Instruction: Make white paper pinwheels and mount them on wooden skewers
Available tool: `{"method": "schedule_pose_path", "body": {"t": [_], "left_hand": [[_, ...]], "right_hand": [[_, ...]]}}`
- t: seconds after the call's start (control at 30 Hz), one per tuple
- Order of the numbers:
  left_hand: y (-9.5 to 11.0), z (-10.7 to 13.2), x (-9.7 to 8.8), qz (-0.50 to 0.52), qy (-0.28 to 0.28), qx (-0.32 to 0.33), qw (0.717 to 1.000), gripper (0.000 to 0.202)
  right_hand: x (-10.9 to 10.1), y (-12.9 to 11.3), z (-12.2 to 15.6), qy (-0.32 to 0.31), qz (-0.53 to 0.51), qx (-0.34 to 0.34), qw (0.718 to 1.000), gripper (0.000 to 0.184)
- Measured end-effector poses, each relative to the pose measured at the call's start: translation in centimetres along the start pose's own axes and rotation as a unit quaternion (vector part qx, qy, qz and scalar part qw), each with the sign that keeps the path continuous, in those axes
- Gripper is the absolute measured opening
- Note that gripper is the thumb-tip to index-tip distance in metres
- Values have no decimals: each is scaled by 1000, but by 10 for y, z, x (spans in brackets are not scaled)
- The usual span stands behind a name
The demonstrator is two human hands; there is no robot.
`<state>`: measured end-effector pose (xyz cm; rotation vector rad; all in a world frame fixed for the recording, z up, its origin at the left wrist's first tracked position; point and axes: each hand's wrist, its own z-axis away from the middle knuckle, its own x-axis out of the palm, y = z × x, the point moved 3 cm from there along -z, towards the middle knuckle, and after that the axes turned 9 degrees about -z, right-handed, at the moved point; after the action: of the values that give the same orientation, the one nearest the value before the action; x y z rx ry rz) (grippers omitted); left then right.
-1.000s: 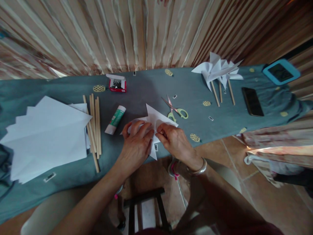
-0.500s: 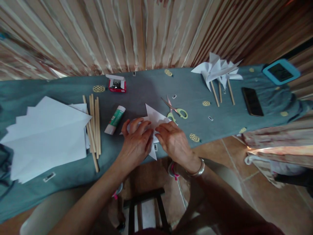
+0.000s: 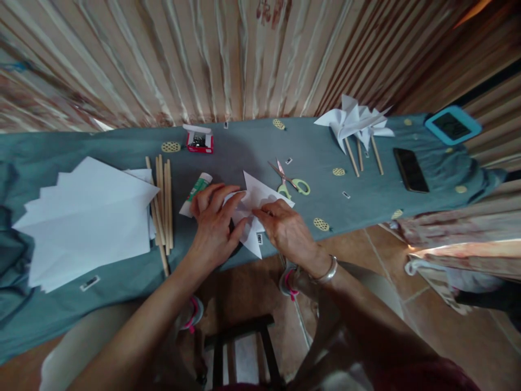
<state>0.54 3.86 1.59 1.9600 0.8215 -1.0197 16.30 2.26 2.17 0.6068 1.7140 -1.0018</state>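
A white paper pinwheel (image 3: 254,191), cut into pointed blades, lies on the cloth in front of me. My right hand (image 3: 285,227) has its thumb and fingertips closed on the folded paper near the pinwheel's middle. On the left side, my left hand (image 3: 215,220) is spread and curved, its thumb and fingertips at the paper's left edge. Scissors (image 3: 290,181) with green handles lie spread just beyond the pinwheel. A glue stick (image 3: 197,193) rests beside my left hand, partly hidden by its fingers.
At left, several wooden sticks (image 3: 163,209) lie beside a stack of white paper (image 3: 91,228). A red box (image 3: 199,142) of small metal pieces stands at the back. To the right are finished pinwheels (image 3: 350,122), a phone (image 3: 411,170) and a blue-framed device (image 3: 452,125).
My left hand has shifted left and its fingers have lifted and spread, uncovering more of the pinwheel. My right hand stays at the middle. The view has turned slightly.
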Motion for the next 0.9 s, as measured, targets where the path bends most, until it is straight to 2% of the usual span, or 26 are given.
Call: {"method": "schedule_pose_path", "body": {"t": [0.23, 0.33, 0.47, 0.57, 0.67, 0.8, 0.9], "left_hand": [[-3, 0, -5, -3, 20, -7, 1000, 36], [-3, 1, -4, -6, 3, -2, 1000, 38], [-3, 5, -2, -23, -33, 0, 999, 48], [-2, 6, -2, -17, -60, 5, 998, 54], [-1, 9, -4, -6, -82, 2, 997, 57], [1, 14, -4, -3, -103, -2, 995, 56], [0, 18, -3, 0, -86, 4, 996, 55]], "right_hand": [[2, -4, -5, -14, 16, 13, 1000, 26], [0, 1, -3, 24, -60, 21, 998, 25], [-9, 15, 1, 92, -176, 60, 978, 22], [-16, 28, 2, 136, -173, 92, 971, 24], [-19, 40, 1, 160, -127, 92, 975, 30], [-23, 46, 2, 157, -106, 74, 979, 32], [-28, 39, 8, 104, -141, 64, 982, 30]]}}
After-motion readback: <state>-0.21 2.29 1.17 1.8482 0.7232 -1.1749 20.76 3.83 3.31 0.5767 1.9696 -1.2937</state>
